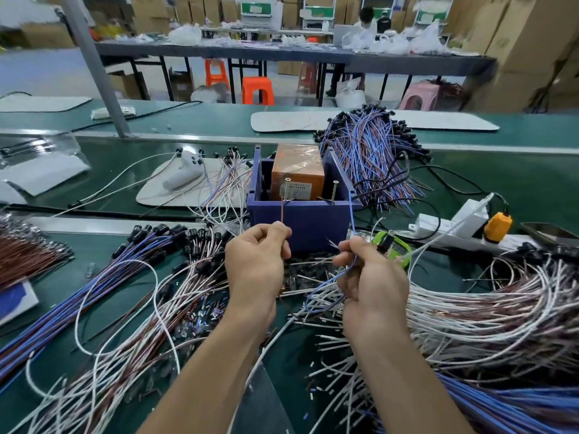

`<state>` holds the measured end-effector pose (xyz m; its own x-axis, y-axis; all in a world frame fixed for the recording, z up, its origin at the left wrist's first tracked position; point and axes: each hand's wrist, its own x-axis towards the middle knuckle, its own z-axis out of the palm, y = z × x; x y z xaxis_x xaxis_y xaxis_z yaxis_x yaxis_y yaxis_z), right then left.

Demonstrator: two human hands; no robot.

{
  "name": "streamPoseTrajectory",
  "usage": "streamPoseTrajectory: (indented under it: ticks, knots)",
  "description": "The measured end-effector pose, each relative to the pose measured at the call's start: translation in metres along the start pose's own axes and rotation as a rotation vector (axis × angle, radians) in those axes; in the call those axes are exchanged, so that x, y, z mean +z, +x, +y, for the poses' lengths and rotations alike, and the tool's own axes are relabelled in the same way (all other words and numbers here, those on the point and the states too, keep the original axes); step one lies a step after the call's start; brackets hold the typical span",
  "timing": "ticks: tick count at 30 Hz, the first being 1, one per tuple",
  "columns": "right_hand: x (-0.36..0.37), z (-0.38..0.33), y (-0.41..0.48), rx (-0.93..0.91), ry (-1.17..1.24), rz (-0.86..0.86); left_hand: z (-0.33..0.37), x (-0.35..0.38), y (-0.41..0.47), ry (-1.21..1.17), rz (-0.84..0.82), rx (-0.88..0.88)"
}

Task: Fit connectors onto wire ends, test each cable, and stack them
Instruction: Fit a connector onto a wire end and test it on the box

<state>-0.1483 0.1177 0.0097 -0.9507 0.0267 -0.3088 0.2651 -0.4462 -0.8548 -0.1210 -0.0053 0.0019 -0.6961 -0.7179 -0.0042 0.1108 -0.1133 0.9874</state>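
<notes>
Both grips are clenched: left hand pinches the brown wire, right hand pinches the blue wire.

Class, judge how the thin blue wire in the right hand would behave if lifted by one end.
Probably floppy: the blue wire curls in a loose loop by the right hand. Likely light: it is very thin, and a pinch holds it.

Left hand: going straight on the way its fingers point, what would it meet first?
Probably the front wall of the blue box, just ahead of the left hand, which pinches a brown wire leading up to the box's rim. Depth is hard to judge.
</notes>
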Motion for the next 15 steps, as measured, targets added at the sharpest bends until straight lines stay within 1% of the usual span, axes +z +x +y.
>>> streamPoseTrajectory:
  ticks: [10, 15]
  knots:
    - [-0.0002, 0.0012, 0.0015, 0.011, -0.017, 0.024, -0.0018, -0.0036, 0.0029, 0.043, -0.049, 0.034]
    - [0.0023, 0.0023, 0.0005, -0.032, -0.052, -0.005, -0.0017, -0.0051, 0.0053, 0.041, -0.051, 0.011]
